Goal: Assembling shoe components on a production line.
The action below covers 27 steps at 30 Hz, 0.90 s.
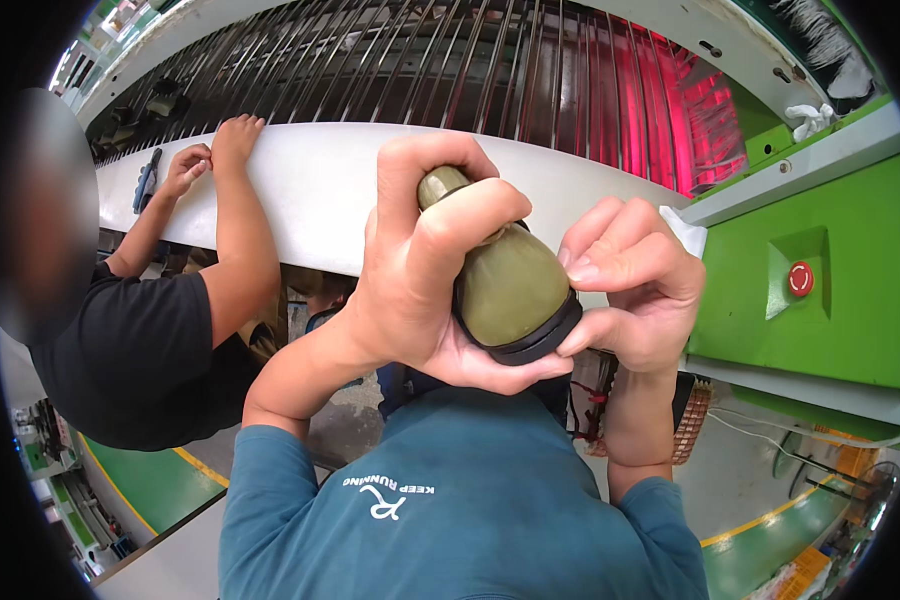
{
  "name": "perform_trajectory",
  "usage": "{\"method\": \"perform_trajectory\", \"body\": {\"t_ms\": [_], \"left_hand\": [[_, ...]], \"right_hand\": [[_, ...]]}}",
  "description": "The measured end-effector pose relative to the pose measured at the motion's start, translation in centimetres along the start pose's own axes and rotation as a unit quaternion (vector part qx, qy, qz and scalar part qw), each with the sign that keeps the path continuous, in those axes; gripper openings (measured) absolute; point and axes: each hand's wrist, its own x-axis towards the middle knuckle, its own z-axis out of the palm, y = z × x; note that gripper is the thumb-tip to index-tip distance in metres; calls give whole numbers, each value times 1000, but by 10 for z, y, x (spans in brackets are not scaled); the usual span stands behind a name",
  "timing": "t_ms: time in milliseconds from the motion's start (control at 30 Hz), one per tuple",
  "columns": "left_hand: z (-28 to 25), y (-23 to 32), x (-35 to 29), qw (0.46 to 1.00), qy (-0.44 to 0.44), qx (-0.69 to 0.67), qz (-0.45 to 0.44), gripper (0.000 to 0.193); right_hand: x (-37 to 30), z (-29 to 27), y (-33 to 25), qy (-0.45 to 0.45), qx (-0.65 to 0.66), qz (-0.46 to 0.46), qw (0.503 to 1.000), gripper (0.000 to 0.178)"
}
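Note:
An olive-green, bulb-shaped object (pixel 511 290) with a narrow neck and a black band at its wide end is held up in front of my chest. Around it wraps my left hand (pixel 420 260), two fingers crossing the neck and the palm under the wide end. At the right side, my right hand (pixel 640 285) pinches the black band (pixel 540 338) between thumb and fingertips. What exactly the object is, I cannot tell.
A long white ledge (pixel 300 190) runs behind my hands, with rows of metal rods (pixel 450 70) beyond. On the right stands a green machine housing (pixel 850 260) with a red button (pixel 800 279). At left, another person's hands (pixel 220 150) rest at the ledge near a blue-grey tool (pixel 147 181).

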Motion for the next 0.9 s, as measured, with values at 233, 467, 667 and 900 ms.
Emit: {"method": "perform_trajectory", "body": {"t_ms": [233, 467, 667, 900], "left_hand": [[0, -1, -1, 1000, 2, -3, 22, 96], [4, -8, -6, 999, 33, -18, 34, 95], [7, -43, -20, 973, 207, -84, 63, 92], [2, -56, -122, 952, 145, -77, -259, 64]], "right_hand": [[3, 2, -5, -5, 19, 18, 1000, 41], [8, 8, -1, -10, 6, 8, 1000, 41], [12, 40, 20, 25, -80, 26, 996, 41], [-7, 45, 53, -44, -329, 90, 939, 36]]}}
